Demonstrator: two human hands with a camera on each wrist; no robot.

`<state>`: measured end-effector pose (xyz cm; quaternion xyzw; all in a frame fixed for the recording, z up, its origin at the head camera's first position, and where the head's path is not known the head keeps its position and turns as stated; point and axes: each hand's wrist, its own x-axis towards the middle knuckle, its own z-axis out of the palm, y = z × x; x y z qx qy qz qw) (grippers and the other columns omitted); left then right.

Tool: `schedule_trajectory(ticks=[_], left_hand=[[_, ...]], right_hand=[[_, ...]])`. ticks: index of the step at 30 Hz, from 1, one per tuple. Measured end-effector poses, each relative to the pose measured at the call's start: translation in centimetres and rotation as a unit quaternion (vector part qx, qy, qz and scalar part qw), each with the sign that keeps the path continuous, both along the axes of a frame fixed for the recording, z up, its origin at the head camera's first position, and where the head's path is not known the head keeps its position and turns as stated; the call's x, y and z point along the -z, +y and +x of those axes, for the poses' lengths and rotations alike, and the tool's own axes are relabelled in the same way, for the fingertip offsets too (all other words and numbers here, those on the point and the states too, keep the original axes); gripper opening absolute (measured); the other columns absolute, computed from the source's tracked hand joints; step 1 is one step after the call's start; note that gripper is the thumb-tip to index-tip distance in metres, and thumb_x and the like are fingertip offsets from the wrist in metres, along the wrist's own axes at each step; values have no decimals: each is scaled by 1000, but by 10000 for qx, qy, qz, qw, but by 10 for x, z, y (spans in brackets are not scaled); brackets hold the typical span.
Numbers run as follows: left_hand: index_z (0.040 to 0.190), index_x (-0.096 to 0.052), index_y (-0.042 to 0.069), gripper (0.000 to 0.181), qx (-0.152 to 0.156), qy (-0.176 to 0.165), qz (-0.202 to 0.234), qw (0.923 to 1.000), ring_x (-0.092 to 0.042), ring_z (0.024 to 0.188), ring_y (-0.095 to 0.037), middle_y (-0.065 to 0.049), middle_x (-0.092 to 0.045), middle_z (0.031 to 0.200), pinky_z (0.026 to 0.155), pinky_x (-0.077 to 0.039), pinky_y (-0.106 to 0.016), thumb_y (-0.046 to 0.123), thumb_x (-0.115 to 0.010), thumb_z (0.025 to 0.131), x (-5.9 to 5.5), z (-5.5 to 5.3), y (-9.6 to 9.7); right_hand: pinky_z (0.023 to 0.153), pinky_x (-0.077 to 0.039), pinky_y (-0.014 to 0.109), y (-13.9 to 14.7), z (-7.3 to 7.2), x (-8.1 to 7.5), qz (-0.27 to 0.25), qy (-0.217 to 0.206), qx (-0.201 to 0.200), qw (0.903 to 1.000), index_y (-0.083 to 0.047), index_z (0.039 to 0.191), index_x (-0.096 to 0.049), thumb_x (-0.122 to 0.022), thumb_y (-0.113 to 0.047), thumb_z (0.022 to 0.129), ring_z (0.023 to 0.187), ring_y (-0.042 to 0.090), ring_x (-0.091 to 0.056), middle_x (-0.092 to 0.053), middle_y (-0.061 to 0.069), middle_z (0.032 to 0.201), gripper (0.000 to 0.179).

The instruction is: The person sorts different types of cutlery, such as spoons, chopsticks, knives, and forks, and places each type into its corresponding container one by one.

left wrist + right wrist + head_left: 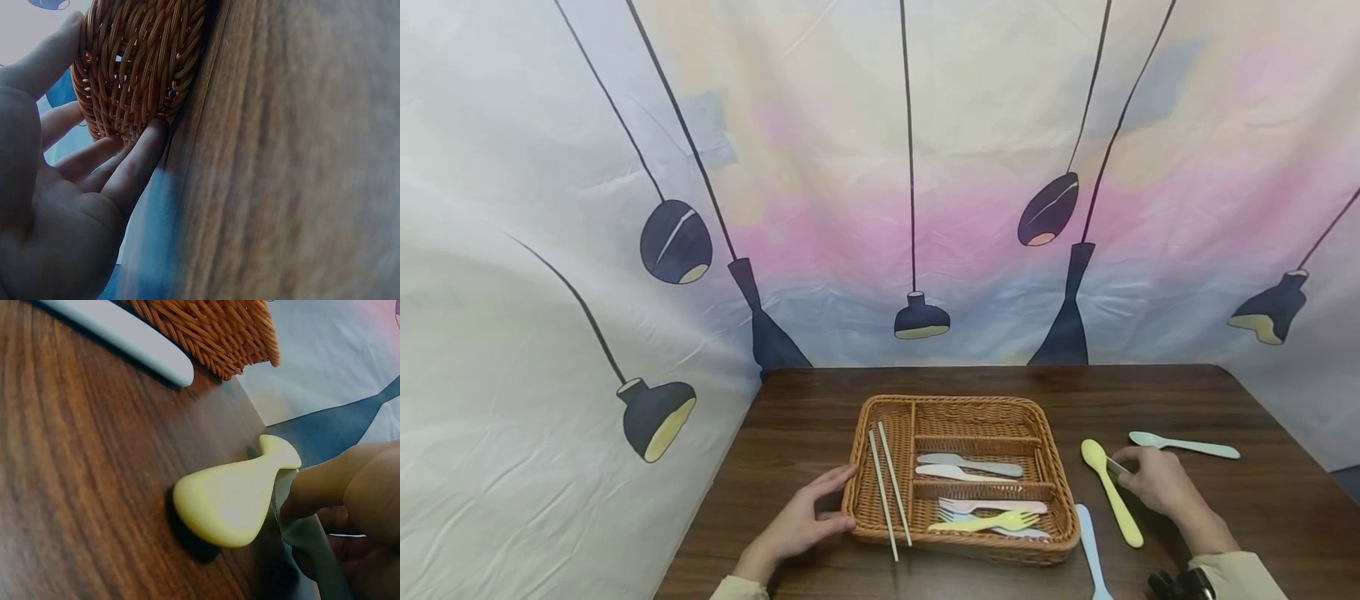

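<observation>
My left hand (805,521) holds the left side of a wicker cutlery basket (964,554), thumb and fingers against its wall. The left wrist view shows the fingertips on the weave (140,56). In the basket lie a pair of chopsticks (891,475) across the left compartment, two knives (962,472) in the middle one, and pink, blue and yellow forks (985,523) in the front one. My right hand (1161,481) pinches a thin pale green knife (300,540), mostly hidden by the fingers, beside a yellow spoon (1112,492) lying on the table.
A mint green spoon (1187,445) lies beyond my right hand. A light blue utensil (1092,550) lies by the basket's right front corner, its near end cut off by the frame. The dark wooden table (820,400) ends at a printed cloth backdrop (842,208).
</observation>
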<state>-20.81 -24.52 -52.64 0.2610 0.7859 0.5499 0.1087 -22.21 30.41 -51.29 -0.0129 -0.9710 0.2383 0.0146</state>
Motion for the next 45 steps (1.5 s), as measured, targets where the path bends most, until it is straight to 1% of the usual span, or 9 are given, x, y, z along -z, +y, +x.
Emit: schedule_trajectory(ticks=[4,11,17,21,27,32,39,45], left_hand=[[151,-35,6,77,-1,-8,-8,10000,-31,136,-49,-25,-22,157,91,-55,-27,11,-74,86,0,0,0],[151,-35,7,77,-13,-12,-25,10000,-31,137,-47,-24,-22,157,92,-55,-27,12,-75,85,1,-1,0],[151,-37,11,76,-52,-36,-43,10000,-33,136,-48,-24,-21,158,92,-54,-26,13,-75,85,3,0,-1],[151,-36,10,76,-47,-26,-39,10000,-32,136,-49,-24,-21,157,93,-54,-26,12,-75,85,2,1,-1],[151,-36,10,76,-55,-40,-68,10000,-33,136,-49,-24,-21,157,93,-54,-26,12,-74,86,2,1,-1],[151,-36,9,75,-39,-62,-59,10000,-33,135,-49,-24,-21,157,93,-55,-26,12,-74,86,2,1,-1],[151,-36,10,76,-67,-8,-126,9999,-33,135,-48,-24,-22,157,93,-54,-25,14,-75,86,2,1,-1],[151,-37,10,76,-75,-3,-115,9999,-33,136,-47,-23,-23,157,93,-54,-25,13,-75,85,0,0,0]], right_hand=[[49,-42,28,1,0,0,-10,52,-4,10000,5,107,-68,-68,-2,82,61,17,-51,-65,7,76,26],[51,-43,28,1,-4,-5,86,165,-98,9998,3,104,-70,-71,-2,79,66,18,-52,-68,14,85,25],[51,-43,28,1,-4,-10,63,373,-257,9990,3,102,-71,-71,-1,79,63,17,-51,-68,12,82,23],[49,-41,28,0,-4,-13,37,462,-316,9984,3,102,-70,-69,-1,79,61,16,-50,-67,8,79,23],[45,-39,29,-3,-5,-21,-44,505,-280,9983,4,104,-69,-65,-2,81,56,16,-49,-66,6,75,24],[47,-38,28,-7,-9,-28,4,624,-272,9977,3,103,-69,-66,-2,82,60,17,-50,-68,9,79,22],[47,-39,29,-15,-11,-40,-24,721,-446,9964,3,102,-70,-66,-2,82,61,15,-52,-68,7,78,21],[48,-40,28,-23,-15,-50,-76,728,-540,9959,3,105,-70,-67,-3,83,62,15,-53,-69,7,79,23]])
